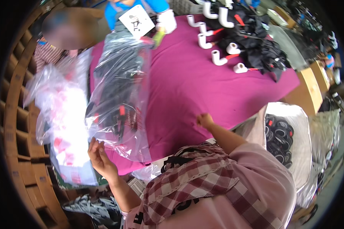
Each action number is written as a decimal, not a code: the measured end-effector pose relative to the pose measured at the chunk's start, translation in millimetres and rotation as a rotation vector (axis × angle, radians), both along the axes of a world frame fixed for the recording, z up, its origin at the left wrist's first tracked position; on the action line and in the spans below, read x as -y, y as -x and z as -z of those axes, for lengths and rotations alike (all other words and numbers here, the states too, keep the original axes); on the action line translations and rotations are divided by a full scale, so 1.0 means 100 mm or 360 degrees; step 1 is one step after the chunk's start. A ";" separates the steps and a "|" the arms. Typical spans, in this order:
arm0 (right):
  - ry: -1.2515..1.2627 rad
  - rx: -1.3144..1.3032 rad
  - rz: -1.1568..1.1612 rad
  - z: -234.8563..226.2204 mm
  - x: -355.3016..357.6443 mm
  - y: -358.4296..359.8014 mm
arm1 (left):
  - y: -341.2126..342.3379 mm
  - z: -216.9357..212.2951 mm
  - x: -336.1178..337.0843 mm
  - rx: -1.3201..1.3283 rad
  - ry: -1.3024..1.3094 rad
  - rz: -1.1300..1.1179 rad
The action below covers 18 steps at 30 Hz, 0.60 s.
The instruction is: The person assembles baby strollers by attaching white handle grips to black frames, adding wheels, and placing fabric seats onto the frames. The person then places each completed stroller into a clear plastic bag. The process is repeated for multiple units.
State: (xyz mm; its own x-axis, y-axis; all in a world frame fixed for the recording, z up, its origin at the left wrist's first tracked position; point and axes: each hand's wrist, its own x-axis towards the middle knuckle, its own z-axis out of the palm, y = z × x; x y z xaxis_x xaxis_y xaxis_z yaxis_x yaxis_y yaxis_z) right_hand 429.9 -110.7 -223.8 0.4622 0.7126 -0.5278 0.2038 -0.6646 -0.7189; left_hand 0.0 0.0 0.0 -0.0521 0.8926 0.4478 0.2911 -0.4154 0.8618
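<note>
Resting at the lower edge of a clear plastic bag [118, 95], the left hand [101, 158] has its fingers loosely curled and open, touching the film rather than gripping it. The bag lies lengthwise on the magenta table cover [202, 87] and already holds a dark folded item with small red tags, so the filling looks done; its near end appears not yet closed, though the glare makes that hard to confirm. The right hand [205, 120] sits on the cloth well apart from the bag, fingers bunched, pinching at something too small to make out. Beside the bag on the left is a heap of empty clear bags [63, 126]. Across the table a pile of black items with white curved handles [233, 34] waits unbagged, suggesting much work remains. Another person's white-gloved hand [166, 21] is at the bag's far end.
</note>
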 end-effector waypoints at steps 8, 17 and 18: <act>-0.0239 0.0239 0.0829 -0.40 0.85 -1.62 | -1.91 -0.19 -0.44 -0.0087 0.0107 0.0726; -0.0892 0.1339 0.0612 -0.52 -0.03 -3.04 | -3.42 0.14 -0.43 -0.0453 0.0506 0.0972; -0.0887 0.1328 0.0716 -0.60 -0.21 -3.24 | -3.48 0.10 -0.42 -0.0506 0.0547 0.0963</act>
State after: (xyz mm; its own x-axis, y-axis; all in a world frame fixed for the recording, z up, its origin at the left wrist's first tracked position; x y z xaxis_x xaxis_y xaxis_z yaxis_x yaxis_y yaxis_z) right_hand 754.3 -89.2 -163.7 0.8011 0.4310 0.4153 0.5862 -0.4248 -0.6899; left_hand 347.7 41.9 -10.4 0.5751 0.8165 0.0514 0.3540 -0.3050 0.8841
